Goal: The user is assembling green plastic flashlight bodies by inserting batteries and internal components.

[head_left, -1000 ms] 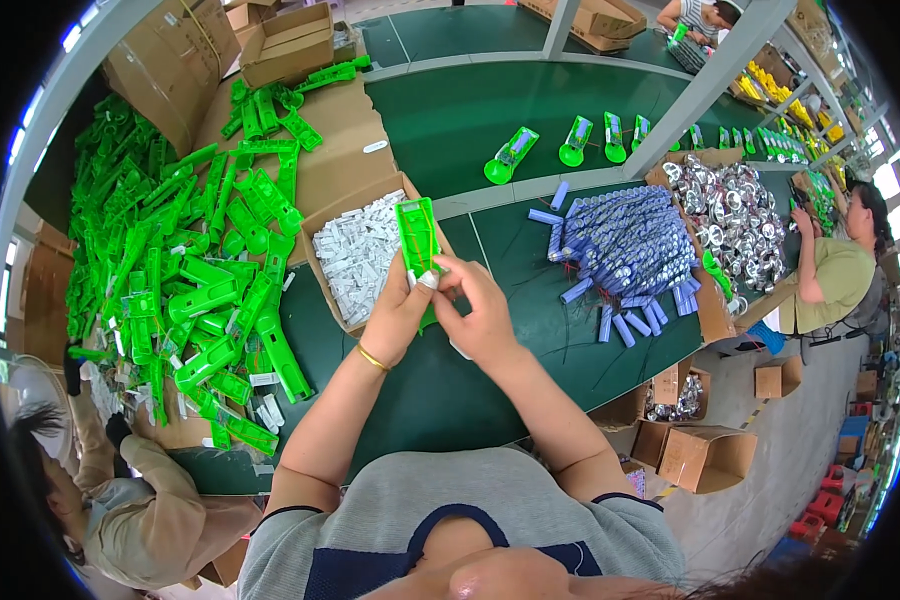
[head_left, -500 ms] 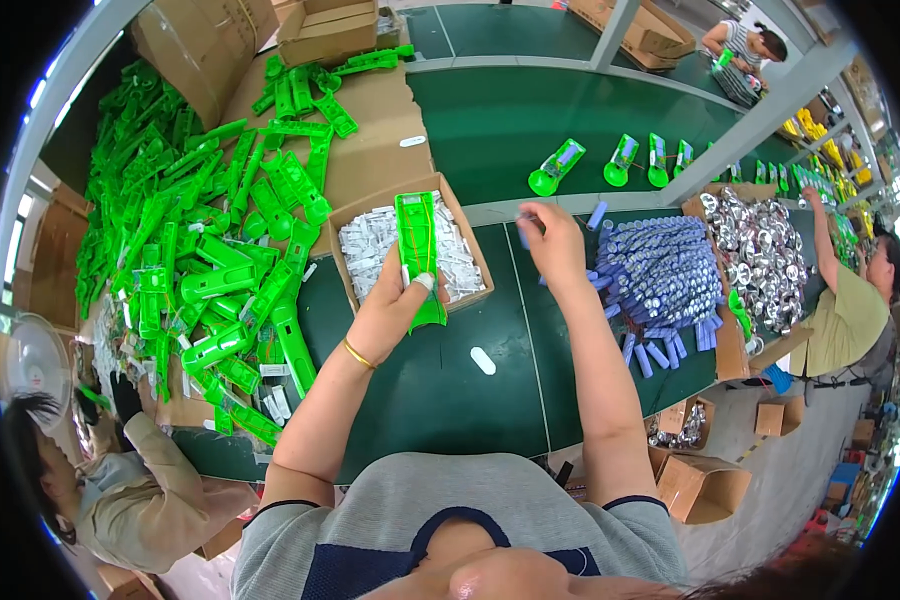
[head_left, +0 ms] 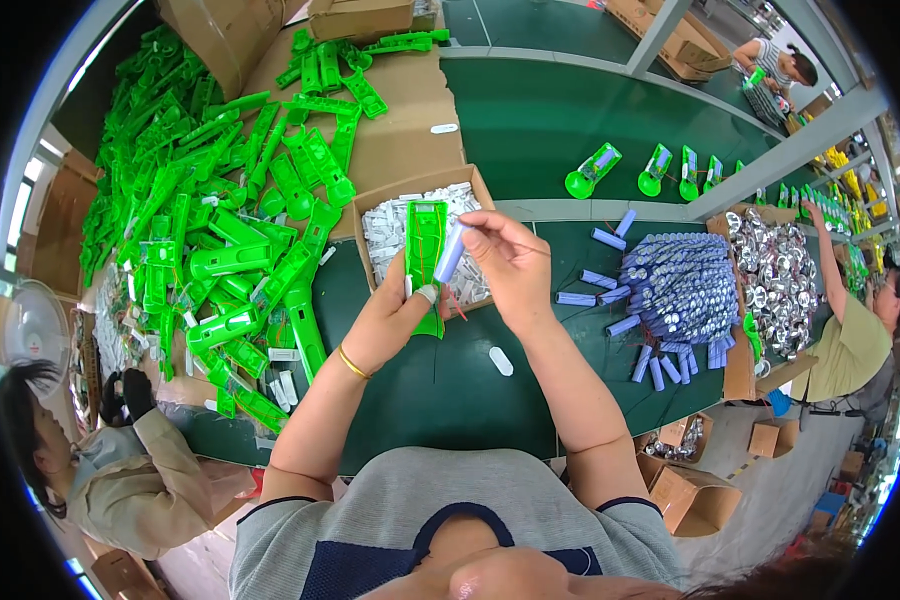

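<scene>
My left hand (head_left: 392, 318) is closed round the lower part of a green plastic housing (head_left: 425, 228), which has thin red wires inside it. Between the thumb and fingers of my right hand (head_left: 512, 262) is a purple cylindrical battery (head_left: 451, 254), tilted, right beside the housing's open face; a red wire trails below it. Both hands are over the near side of a cardboard box (head_left: 478, 186) full of small white parts (head_left: 382, 232). Whether the battery touches the housing, I cannot tell.
Green housings (head_left: 220, 230) lie heaped on the left. Stacked purple batteries (head_left: 675, 285) and shiny silver cups (head_left: 767, 275) are to the right. Housings with batteries (head_left: 592, 170) stand on the far bench, beyond a metal post (head_left: 790, 130). A white oval piece (head_left: 501, 361) lies in front of me. Co-workers sit on both sides.
My right hand has moved left from beside the battery pile to the housing, bringing a battery. My left hand still grips the housing. The whole view has shifted slightly.
</scene>
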Tool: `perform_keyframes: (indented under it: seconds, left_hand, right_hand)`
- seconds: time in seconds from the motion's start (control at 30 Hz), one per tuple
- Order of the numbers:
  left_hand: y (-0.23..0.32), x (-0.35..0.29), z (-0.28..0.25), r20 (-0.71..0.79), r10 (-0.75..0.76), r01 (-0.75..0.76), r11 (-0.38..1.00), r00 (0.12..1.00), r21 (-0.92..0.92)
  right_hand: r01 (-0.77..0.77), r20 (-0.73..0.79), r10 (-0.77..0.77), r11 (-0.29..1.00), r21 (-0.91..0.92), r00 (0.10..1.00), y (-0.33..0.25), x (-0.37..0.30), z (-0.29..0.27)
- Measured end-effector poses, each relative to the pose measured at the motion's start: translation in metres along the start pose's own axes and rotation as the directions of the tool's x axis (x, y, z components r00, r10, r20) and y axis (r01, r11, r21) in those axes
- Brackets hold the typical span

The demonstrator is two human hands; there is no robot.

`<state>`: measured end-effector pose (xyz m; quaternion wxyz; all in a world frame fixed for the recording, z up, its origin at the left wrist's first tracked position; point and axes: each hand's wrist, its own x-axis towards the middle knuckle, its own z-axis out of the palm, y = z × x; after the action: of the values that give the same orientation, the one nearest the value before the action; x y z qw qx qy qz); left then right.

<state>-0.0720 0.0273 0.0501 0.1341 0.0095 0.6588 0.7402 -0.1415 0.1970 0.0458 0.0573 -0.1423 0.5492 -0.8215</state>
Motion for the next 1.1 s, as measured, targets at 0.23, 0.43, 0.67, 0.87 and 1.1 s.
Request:
perform_keyframes:
  seconds: [0.23, 0.43, 0.67, 0.87, 1.1]
  left_hand:
    - [-0.006, -0.008, -0.002, -0.214, 0.189, -0.114, 0.941, 0.958, 0.320]
    - [-0.012, -0.011, -0.006, -0.122, 0.389, -0.238, 0.751, 0.913, 0.616]
    - [-0.008, -0.020, -0.007, -0.166, 0.165, -0.119, 0.958, 0.972, 0.260]
    - [-0.017, -0.026, -0.018, -0.132, 0.176, -0.179, 0.984, 0.975, -0.011]
    - [-0.011, -0.041, -0.015, -0.148, 0.155, -0.189, 0.946, 0.977, -0.262]
  right_hand:
    - [-0.420, 0.094, 0.427, 0.903, -0.087, 0.899, -0.005, -0.002, 0.008]
    - [-0.314, 0.124, 0.351, 0.917, -0.244, 0.928, 0.001, -0.008, 0.026]
    - [-0.161, 0.044, 0.178, 0.952, -0.259, 0.983, 0.010, -0.026, 0.036]
    - [0.109, 0.074, -0.081, 0.809, -0.578, 0.994, 0.006, -0.051, 0.050]
    - [0.358, 0.236, -0.277, 0.579, -0.733, 0.932, 0.005, -0.074, 0.059]
